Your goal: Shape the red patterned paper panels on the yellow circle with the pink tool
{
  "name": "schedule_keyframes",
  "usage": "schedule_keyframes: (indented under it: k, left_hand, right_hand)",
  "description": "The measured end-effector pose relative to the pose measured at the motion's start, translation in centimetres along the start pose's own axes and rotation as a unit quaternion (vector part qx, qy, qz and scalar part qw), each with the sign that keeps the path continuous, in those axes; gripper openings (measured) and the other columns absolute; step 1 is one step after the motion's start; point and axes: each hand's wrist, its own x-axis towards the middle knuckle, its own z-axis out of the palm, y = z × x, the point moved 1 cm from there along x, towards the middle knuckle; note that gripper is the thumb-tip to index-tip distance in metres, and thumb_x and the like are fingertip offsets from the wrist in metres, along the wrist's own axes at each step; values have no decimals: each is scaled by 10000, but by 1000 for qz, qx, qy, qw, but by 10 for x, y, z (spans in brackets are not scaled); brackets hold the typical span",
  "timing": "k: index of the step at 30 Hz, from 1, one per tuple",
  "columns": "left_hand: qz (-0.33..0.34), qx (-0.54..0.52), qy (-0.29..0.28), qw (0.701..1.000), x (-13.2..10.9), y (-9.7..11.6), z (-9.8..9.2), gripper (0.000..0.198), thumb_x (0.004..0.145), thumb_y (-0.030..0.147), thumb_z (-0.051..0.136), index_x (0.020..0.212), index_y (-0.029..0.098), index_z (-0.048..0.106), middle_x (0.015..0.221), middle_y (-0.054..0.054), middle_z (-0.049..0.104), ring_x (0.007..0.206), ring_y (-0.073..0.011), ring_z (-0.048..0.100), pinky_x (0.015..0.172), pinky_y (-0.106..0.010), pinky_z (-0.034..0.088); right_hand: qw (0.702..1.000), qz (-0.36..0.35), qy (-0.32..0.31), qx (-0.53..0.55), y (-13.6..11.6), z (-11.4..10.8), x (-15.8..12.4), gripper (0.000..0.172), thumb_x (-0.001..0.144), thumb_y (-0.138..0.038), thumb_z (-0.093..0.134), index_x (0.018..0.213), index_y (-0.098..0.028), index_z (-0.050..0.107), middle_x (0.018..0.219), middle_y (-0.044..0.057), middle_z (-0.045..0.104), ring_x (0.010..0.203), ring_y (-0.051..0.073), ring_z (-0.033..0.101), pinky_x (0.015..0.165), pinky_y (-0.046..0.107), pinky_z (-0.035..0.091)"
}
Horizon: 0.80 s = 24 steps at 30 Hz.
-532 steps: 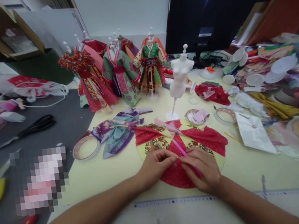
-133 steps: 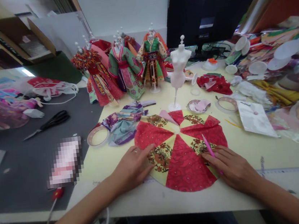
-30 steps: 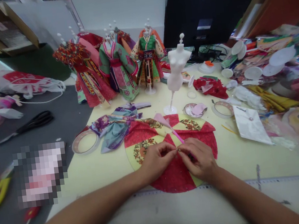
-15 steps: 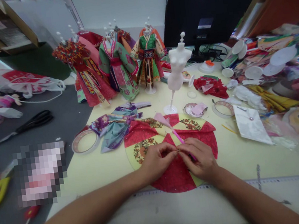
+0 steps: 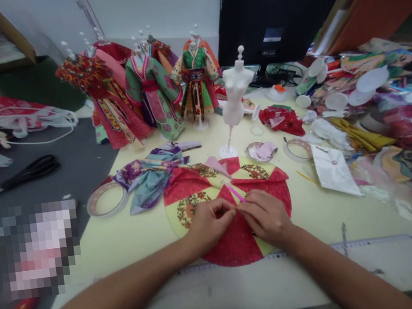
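A round piece of red and pale yellow patterned cloth [image 5: 236, 246] lies spread in front of me. Over its middle, the thumb and forefinger of my left hand [image 5: 211, 223] are pinched together, closed on something too small to make out. My right hand [image 5: 268, 217] is closed as well, its fingertips meeting those of the left. A slim pink tool [image 5: 235, 193] sticks out from under the right fingers, pointing away over the cloth; its kind is unclear. A purple and blue patterned cloth [image 5: 149, 179] lies bunched at the round cloth's upper left.
Behind stand a bare white doll torso [image 5: 234, 93] and several dressed doll forms [image 5: 155, 93]. Tape rolls [image 5: 107, 199] lie on the table. Black scissors [image 5: 30, 172] rest on the grey mat at left. A ruler [image 5: 374, 241] runs along the front; fabric scraps [image 5: 397, 121] pile up right.
The whole scene has shifted slightly left in view as the head turned. Both hands remain pinched together over the cloth; the right hand's back has rolled over a little, covering the tool's near end.
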Motion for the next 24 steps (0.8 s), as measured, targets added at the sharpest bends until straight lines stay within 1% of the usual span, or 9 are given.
schedule_keyframes:
  k: [8, 13, 16, 18, 22, 23, 24]
  left_hand:
    - [4, 13, 0, 1000, 0, 1, -1, 111, 743, 189, 521, 691, 140, 605, 629, 4, 607, 593, -105, 536, 570, -193, 408]
    - [15, 30, -3, 999, 0, 3, 0, 94, 726, 145, 495, 669, 142, 570, 605, 13, 574, 572, -97, 511, 551, -190, 392]
    - [31, 53, 5, 998, -1, 3, 2, 93, 712, 126, 482, 642, 149, 538, 574, 19, 543, 542, -95, 487, 526, -195, 374]
    - [62, 88, 18, 994, -3, 4, 3, 91, 699, 114, 487, 626, 152, 526, 569, 16, 537, 538, -97, 480, 526, -204, 365]
    - [180, 158, 53, 969, -11, 9, 4, 104, 682, 95, 507, 600, 157, 525, 568, 3, 536, 579, -115, 476, 588, -242, 364]
    - [194, 154, 55, 967, -13, 10, 5, 102, 696, 104, 511, 613, 157, 539, 578, -2, 549, 593, -120, 485, 607, -250, 371]
    - [191, 137, 53, 970, -14, 11, 5, 95, 717, 122, 516, 642, 158, 561, 601, -8, 572, 611, -124, 502, 626, -254, 381]
  right_hand:
    - [999, -12, -18, -38, -2, 0, 2, 84, 787, -90, 519, 825, -136, 579, 698, 65, 544, 703, 161, 512, 688, 322, 486]
    - [1000, 0, -11, -29, -5, 2, 2, 87, 773, -77, 515, 780, -142, 572, 685, 59, 538, 688, 159, 499, 665, 313, 475]
    - [1000, 13, -9, -18, -8, 3, 3, 103, 775, -79, 499, 752, -157, 562, 665, 43, 529, 664, 149, 487, 644, 296, 461]
    - [1000, 28, -8, -5, -8, 3, 2, 104, 774, -85, 495, 740, -162, 555, 658, 37, 528, 651, 145, 481, 626, 287, 447]
    - [995, 98, 11, 25, -3, -1, 1, 102, 789, -86, 476, 755, -164, 532, 652, 21, 520, 617, 130, 476, 580, 264, 414]
    - [992, 120, 16, 34, -1, -2, 2, 104, 800, -84, 468, 767, -165, 526, 652, 14, 515, 607, 122, 479, 571, 254, 411]
    - [989, 139, 20, 42, 1, -3, 2, 103, 813, -87, 463, 784, -165, 522, 659, 9, 515, 605, 115, 487, 568, 243, 415]
